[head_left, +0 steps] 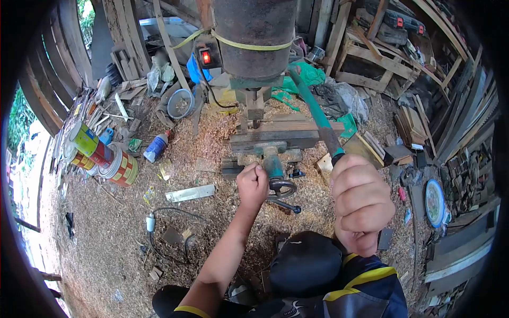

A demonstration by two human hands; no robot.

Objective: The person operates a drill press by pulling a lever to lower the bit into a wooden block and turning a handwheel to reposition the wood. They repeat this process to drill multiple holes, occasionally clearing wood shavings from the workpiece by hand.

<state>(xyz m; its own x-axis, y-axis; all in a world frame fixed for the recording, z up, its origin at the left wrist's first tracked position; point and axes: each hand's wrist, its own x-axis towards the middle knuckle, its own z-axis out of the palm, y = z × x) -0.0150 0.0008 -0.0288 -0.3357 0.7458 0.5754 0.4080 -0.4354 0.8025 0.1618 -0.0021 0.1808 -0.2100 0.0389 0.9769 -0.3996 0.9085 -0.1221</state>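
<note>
My right hand [362, 204] is wrapped round the end of a long green lever [310, 103], which slants down toward me from the machine. My left hand [253, 184] is closed in a fist just left of a dark handwheel [282, 189]; what it grips is hidden, and I cannot tell what it is. Above my hands stands the drill-press-like machine [253, 40], with a yellow band round its dark housing. Its bit holder [255, 103] points down at a wooden piece [297, 126] lying across the vise [275, 142].
A switch [206, 56] glows red beside the housing. Paint cans [122, 168] and a blue bottle [156, 147] stand at left. A pale strip [190, 193] and a cable [152, 241] lie on the shaving-covered floor. Stacked boards [466, 127] line the right side.
</note>
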